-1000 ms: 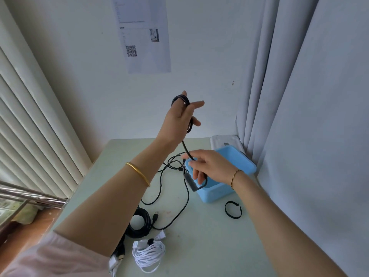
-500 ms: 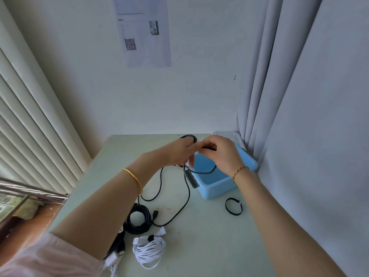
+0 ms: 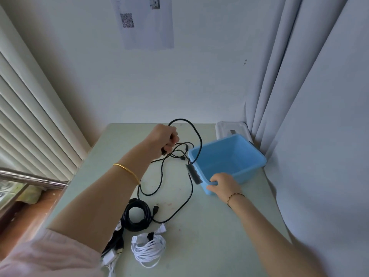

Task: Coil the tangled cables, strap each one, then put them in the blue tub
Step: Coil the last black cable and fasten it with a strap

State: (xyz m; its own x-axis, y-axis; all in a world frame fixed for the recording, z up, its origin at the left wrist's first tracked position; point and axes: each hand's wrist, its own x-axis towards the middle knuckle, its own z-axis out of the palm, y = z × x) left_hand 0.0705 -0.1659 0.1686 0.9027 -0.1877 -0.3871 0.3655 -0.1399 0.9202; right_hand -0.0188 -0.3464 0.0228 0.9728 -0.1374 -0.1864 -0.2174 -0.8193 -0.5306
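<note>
**At the green table [image 3: 209,236]: left hand [image 3: 165,140] on the loose black cable [image 3: 200,139], right hand [image 3: 221,184] on the blue tub [image 3: 229,154]**

On the far half of the table, the left hand is raised just above the surface. Its fingers are clenched round several strands of the loose black cable. From the fist one strand arches up and over, then drops across the tub's left rim. A dark plug block [image 3: 193,173] on this cable rests against the tub's left outer wall. The remaining slack lies in open loops on the table between the two forearms. It ends at a small black plug [image 3: 155,209].

The right hand grasps the near corner of the tub, fingers curled over the rim. The tub sits at the right rear of the table, close to the grey curtain [image 3: 319,116]. No cable lies on its visible floor. A white lid [image 3: 231,127] lies just behind it against the wall.

Near the front edge lies a coiled black cable [image 3: 136,215]. Just in front of that coil lies a bundled white cable [image 3: 148,249]. More black and white leads [image 3: 114,244] are partly hidden under the left forearm; whether they are coiled cannot be told.

The left wrist carries a gold bangle [image 3: 127,172], and the right wrist a thin bracelet [image 3: 234,196]. A printed sheet with a QR code [image 3: 143,23] hangs on the wall.
</note>
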